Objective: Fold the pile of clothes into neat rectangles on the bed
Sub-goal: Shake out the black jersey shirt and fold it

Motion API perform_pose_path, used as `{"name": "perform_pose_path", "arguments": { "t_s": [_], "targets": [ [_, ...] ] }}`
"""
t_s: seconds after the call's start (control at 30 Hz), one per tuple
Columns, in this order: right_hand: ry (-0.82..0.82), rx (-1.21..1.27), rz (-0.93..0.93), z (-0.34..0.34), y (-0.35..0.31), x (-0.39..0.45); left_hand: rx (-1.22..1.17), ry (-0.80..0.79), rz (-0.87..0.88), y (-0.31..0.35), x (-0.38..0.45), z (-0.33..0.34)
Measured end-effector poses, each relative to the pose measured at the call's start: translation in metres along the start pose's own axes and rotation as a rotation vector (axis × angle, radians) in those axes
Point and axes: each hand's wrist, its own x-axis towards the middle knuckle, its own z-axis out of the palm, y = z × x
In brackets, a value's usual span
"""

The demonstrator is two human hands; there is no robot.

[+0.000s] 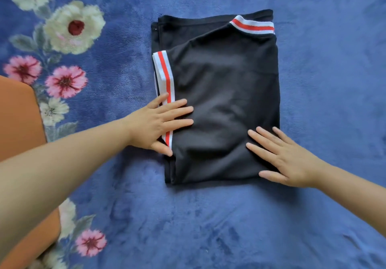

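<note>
Both hands lie flat with straight, spread fingers, gripping nothing. The left hand (160, 122) presses the garment's (221, 101) left edge, its fingers across the red-and-white trim (165, 76). The right hand (284, 158) presses the garment's near right corner. The black garment lies folded into a rough rectangle in the middle of the blue bed cover (208, 227), with open cover on every side. A floral print (73, 26) runs along the cover's left edge, beside an orange cloth (18, 118). No writing is readable.
</note>
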Motion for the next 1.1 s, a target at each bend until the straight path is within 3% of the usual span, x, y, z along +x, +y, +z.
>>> {"name": "perform_pose_path", "arguments": {
  "t_s": [0.1,0.27,0.37,0.6,0.67,0.73,0.8,0.87,0.93,1.0,1.03,1.1],
  "targets": [
    [0.103,-0.031,-0.118,-0.012,0.033,-0.012,0.079,-0.034,0.102,-0.008,-0.009,-0.011],
    [0.171,-0.215,-0.082,-0.026,0.078,0.004,0.126,0.075,0.047,0.005,0.014,-0.009],
    [0.206,-0.271,-0.166,-0.024,0.077,0.027,0.078,0.163,-0.028,0.006,0.012,-0.002],
    [-0.035,-0.194,-0.241,-0.023,0.078,0.046,-0.075,0.100,-0.064,0.005,0.013,-0.002],
    [-0.060,-0.045,-0.236,-0.033,0.080,0.048,-0.166,0.030,-0.097,0.009,0.016,-0.019],
    [-0.165,0.200,-0.195,-0.062,0.079,0.048,-0.421,-0.086,-0.187,-0.004,0.012,-0.009],
    [-0.162,0.518,-0.031,-0.085,0.085,0.051,-0.566,-0.183,-0.393,-0.033,-0.006,0.007],
    [-0.253,0.854,0.272,-0.097,0.095,0.062,-0.852,-0.255,-0.785,-0.051,-0.005,0.005],
    [-0.141,1.145,0.674,-0.106,0.108,0.069,-1.169,-0.013,-1.060,-0.053,0.020,-0.021],
    [-0.008,1.456,0.852,-0.108,0.114,0.089,-1.451,0.166,-1.113,-0.049,0.048,-0.047],
    [0.074,1.633,0.909,-0.109,0.115,0.097,-1.487,0.221,-1.165,-0.046,0.064,-0.059],
    [0.195,1.715,0.974,-0.102,0.114,0.106,-1.453,0.341,-1.271,-0.044,0.076,-0.065]
  ]
}}
